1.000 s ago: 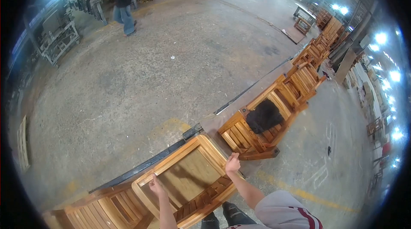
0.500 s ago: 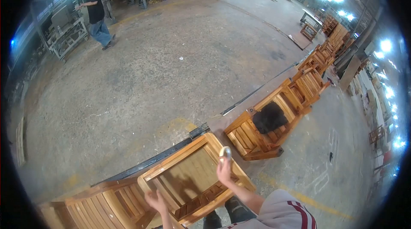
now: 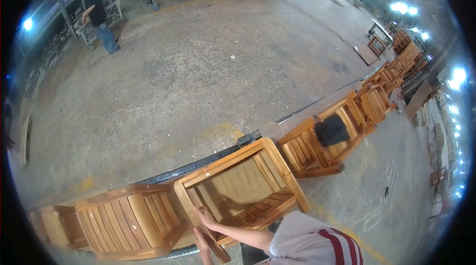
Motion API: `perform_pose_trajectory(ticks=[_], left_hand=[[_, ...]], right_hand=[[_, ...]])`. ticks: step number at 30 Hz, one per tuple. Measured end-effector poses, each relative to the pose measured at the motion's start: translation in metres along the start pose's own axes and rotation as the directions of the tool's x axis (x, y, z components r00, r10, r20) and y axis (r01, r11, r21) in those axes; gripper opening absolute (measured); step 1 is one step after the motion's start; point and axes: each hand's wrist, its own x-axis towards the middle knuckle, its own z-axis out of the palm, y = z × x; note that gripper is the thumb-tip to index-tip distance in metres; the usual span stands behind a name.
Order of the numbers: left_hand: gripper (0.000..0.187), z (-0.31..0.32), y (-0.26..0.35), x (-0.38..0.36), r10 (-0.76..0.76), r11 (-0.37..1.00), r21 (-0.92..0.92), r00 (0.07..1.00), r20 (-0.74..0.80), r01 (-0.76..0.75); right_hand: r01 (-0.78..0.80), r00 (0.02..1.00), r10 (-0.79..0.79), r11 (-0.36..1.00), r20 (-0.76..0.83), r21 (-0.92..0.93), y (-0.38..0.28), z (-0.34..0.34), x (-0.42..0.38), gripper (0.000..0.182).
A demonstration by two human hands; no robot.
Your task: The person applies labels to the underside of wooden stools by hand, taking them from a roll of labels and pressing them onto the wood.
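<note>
A varnished wooden chair frame (image 3: 229,165) with a slatted panel lies in front of me, tilted. My right hand (image 3: 207,219) reaches across my body to its left rail, fingers bent against the wood. Whatever sits under those fingers is hidden; the pale ring-shaped piece seen earlier does not show. Just below, my left hand (image 3: 202,240) rests by the same rail near its lower end, fingers stretched out and holding nothing visible.
Slatted wooden chairs (image 3: 111,223) stand left of the frame, and more (image 3: 300,153) run off to the right, one with a black cloth (image 3: 332,130) on it. A dark floor rail (image 3: 198,165) passes behind. A person (image 3: 96,15) stands far left by a workbench.
My right hand has come down from the frame's right side to its left rail, beside my left hand. The pale ring it held has gone from sight. The view has shifted.
</note>
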Motion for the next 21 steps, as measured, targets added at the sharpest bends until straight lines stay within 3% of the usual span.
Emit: perform_pose_trajectory(ticks=[2, 3, 7, 8, 10, 12, 13, 15, 16, 18, 21], left_hand=[[0.085, 0.000, 0.002, -0.009, -0.031, 0.999, 0.008, 0.999, 0.034, 0.031], [0.083, 0.005, 0.002, -0.019, -0.043, 0.998, -0.040, 0.999, 0.030, 0.045], [0.070, 0.026, 0.041, -0.079, -0.053, 0.995, -0.079, 0.990, 0.131, 0.064], [0.071, 0.031, 0.056, -0.098, -0.084, 0.991, -0.086, 0.976, 0.200, 0.103], [0.072, 0.045, 0.093, -0.141, 0.112, 0.982, -0.175, 0.957, 0.269, -0.065], [0.076, 0.063, 0.112, -0.170, 0.151, 0.960, -0.275, 0.915, 0.373, -0.047], [0.078, 0.072, 0.121, -0.187, 0.258, 0.948, -0.280, 0.880, 0.398, -0.151], [0.085, 0.082, 0.156, -0.228, 0.405, 0.911, -0.275, 0.791, 0.458, -0.308], [0.085, 0.082, 0.184, -0.249, 0.503, 0.863, -0.245, 0.706, 0.498, -0.442], [0.083, 0.085, 0.206, -0.272, 0.580, 0.801, -0.244, 0.605, 0.545, -0.547], [0.087, 0.086, 0.231, -0.301, 0.566, 0.785, -0.141, 0.608, 0.557, -0.603]], right_hand=[[0.196, 0.980, -0.197, 0.977, -0.003, -0.080, -0.013, -0.015, -0.021, 0.097], [0.166, 0.985, -0.170, 0.978, -0.028, -0.126, -0.015, -0.021, -0.019, 0.099], [0.103, 0.991, -0.104, 0.995, 0.081, 0.021, -0.051, -0.085, -0.038, 0.079], [0.093, 0.990, -0.109, 0.983, 0.094, 0.161, -0.094, -0.109, -0.065, 0.073], [0.037, 0.986, -0.077, 0.965, 0.145, 0.260, -0.127, -0.151, -0.079, 0.073], [-0.064, 0.994, 0.048, 0.984, 0.097, 0.166, -0.143, -0.199, -0.079, 0.078], [-0.104, 0.985, 0.076, 0.978, 0.156, 0.181, -0.189, -0.229, -0.104, 0.089], [-0.226, 0.950, 0.150, 0.936, 0.275, 0.271, -0.236, -0.273, -0.134, 0.073], [-0.199, 0.959, 0.109, 0.915, 0.262, 0.350, -0.245, -0.284, -0.140, 0.069], [-0.258, 0.895, 0.060, 0.878, 0.442, 0.403, -0.252, -0.309, -0.141, 0.073], [-0.365, 0.826, -0.017, 0.746, 0.563, 0.557, -0.242, -0.316, -0.131, 0.065]])
